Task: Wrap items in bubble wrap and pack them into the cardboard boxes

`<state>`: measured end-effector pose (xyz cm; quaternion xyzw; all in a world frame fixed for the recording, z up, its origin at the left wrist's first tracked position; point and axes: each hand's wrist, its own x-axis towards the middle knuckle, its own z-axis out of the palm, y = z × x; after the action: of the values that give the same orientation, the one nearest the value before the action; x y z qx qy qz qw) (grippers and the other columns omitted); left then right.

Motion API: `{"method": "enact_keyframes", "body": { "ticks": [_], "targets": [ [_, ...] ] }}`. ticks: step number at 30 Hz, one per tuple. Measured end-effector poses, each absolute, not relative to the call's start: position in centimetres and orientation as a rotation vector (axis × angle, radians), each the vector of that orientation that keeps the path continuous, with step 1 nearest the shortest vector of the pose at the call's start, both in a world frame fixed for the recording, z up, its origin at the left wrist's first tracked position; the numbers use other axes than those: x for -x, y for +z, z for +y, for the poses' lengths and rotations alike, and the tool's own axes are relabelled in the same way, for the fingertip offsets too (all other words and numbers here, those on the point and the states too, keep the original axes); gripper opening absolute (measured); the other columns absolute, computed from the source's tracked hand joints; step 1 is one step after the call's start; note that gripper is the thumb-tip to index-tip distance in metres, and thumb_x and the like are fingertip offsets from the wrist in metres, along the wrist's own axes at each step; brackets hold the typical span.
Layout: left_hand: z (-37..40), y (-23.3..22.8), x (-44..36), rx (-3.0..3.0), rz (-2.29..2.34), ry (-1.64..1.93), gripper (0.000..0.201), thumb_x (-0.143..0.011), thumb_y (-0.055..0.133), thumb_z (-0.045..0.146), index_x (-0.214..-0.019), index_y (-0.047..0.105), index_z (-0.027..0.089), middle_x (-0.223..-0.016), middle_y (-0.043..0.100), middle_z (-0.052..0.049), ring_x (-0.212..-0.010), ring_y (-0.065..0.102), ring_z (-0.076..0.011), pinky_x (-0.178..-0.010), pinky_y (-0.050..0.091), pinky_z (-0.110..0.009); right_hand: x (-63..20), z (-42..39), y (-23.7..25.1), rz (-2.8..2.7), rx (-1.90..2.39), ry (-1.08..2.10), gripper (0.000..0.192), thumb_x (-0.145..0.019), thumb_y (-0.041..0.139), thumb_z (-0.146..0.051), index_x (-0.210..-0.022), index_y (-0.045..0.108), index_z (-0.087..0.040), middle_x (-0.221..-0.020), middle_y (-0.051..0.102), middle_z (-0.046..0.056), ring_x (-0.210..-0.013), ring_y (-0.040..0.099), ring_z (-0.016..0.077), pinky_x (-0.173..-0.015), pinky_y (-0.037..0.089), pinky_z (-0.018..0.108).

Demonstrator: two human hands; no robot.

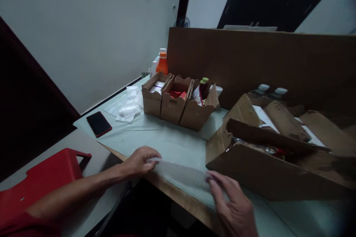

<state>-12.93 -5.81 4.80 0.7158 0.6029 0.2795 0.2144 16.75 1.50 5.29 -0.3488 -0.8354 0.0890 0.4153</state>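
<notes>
A thin translucent plastic sheet (180,174), perhaps bubble wrap, is stretched between my two hands just above the table's front edge. My left hand (143,160) pinches its left end between thumb and fingers. At the other end, my right hand (229,198) grips a corner with thumb and forefinger. Bubble wrap (128,105) lies crumpled farther back on the left. Nearest to my right hand is a large open cardboard box (267,166) with packed goods inside, among them a shiny item whose kind I cannot make out.
Three small cardboard bins (172,109) stand mid-table, filled with packets and boxes. Behind them is an orange bottle (162,64). A phone (98,123) lies at the left edge of the table. A red stool (52,172) stands below. A tall brown panel (250,59) closes the back.
</notes>
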Motion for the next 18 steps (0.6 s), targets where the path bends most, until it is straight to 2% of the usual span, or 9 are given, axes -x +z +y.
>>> {"method": "enact_keyframes", "body": {
  "ticks": [2,4,7,10,12,14,16,18],
  "targets": [
    [-5.1,5.4,12.7,-1.854,1.676,0.787,0.024,-0.086,0.051,0.018,-0.1,0.07,0.019,-0.089,0.075,-0.001,-0.08,0.069,-0.0164,-0.074,0.052,-0.024,-17.7,2.1,5.6,-2.062,0.998,0.256,0.024,-0.097,0.053,-0.04,-0.103,0.071,-0.026,-0.094,0.076,0.003,-0.082,0.07,0.0197,-0.072,0.053,0.03],
    [-4.0,5.0,12.4,-1.843,1.775,0.714,0.025,-0.083,0.055,0.017,-0.103,0.07,0.019,-0.087,0.074,0.0,-0.08,0.069,-0.0175,-0.072,0.052,-0.024,-18.2,3.0,4.7,-2.12,1.097,0.218,0.031,-0.098,0.048,-0.044,-0.103,0.072,-0.025,-0.092,0.077,0.003,-0.08,0.07,0.0203,-0.072,0.052,0.031],
    [-2.9,3.3,12.2,-1.88,1.946,0.641,0.043,-0.076,0.063,0.016,-0.119,0.065,0.017,-0.102,0.073,-0.01,-0.099,0.066,-0.0287,-0.089,0.051,-0.039,-18.8,3.6,2.3,-2.273,1.181,-0.026,0.041,-0.101,0.037,-0.04,-0.11,0.07,-0.018,-0.097,0.077,0.009,-0.083,0.071,0.0249,-0.074,0.051,0.038],
    [-3.3,1.9,11.8,-2.03,2.063,0.71,0.06,-0.084,0.063,0.026,-0.141,0.049,0.013,-0.135,0.058,-0.023,-0.126,0.052,-0.0387,-0.105,0.04,-0.055,-18.9,2.5,0.5,-2.297,1.18,-0.283,0.039,-0.102,0.039,-0.032,-0.127,0.062,-0.014,-0.117,0.072,0.014,-0.102,0.068,0.0278,-0.084,0.048,0.041],
    [-3.8,1.4,10.7,-2.26,2.04,0.78,0.064,-0.092,0.057,0.032,-0.15,0.036,0.015,-0.154,0.04,-0.024,-0.142,0.038,-0.039,-0.113,0.032,-0.057,-17.7,1.4,0.0,-2.309,1.117,-0.319,0.042,-0.101,0.043,-0.027,-0.14,0.051,-0.015,-0.134,0.064,0.015,-0.119,0.06,0.0279,-0.094,0.045,0.041],
    [-4.1,1.1,9.1,-2.511,1.831,0.743,0.068,-0.096,0.052,0.038,-0.156,0.025,0.018,-0.163,0.027,-0.021,-0.151,0.022,-0.0355,-0.119,0.023,-0.055,-15.5,0.5,-0.3,-2.376,1.023,-0.259,0.052,-0.099,0.044,-0.024,-0.149,0.04,-0.014,-0.146,0.055,0.015,-0.134,0.049,0.0276,-0.104,0.04,0.042],
    [-3.9,0.7,7.7,-2.632,1.604,0.561,0.073,-0.099,0.047,0.047,-0.158,0.019,0.015,-0.163,0.027,-0.02,-0.154,0.018,-0.0326,-0.122,0.018,-0.053,-13.5,0.2,-0.9,-2.486,0.922,-0.146,0.058,-0.096,0.046,-0.024,-0.153,0.035,-0.013,-0.15,0.05,0.014,-0.141,0.04,0.0261,-0.111,0.035,0.042],
    [-3.7,0.1,7.2,-2.62,1.529,0.348,0.077,-0.1,0.04,0.057,-0.157,0.022,0.01,-0.161,0.032,-0.022,-0.153,0.022,-0.0326,-0.123,0.016,-0.052,-12.8,0.2,-1.8,-2.584,0.87,-0.081,0.061,-0.095,0.05,-0.028,-0.153,0.035,-0.014,-0.153,0.047,0.012,-0.144,0.037,0.0253,-0.116,0.031,0.041]
  ]
}}
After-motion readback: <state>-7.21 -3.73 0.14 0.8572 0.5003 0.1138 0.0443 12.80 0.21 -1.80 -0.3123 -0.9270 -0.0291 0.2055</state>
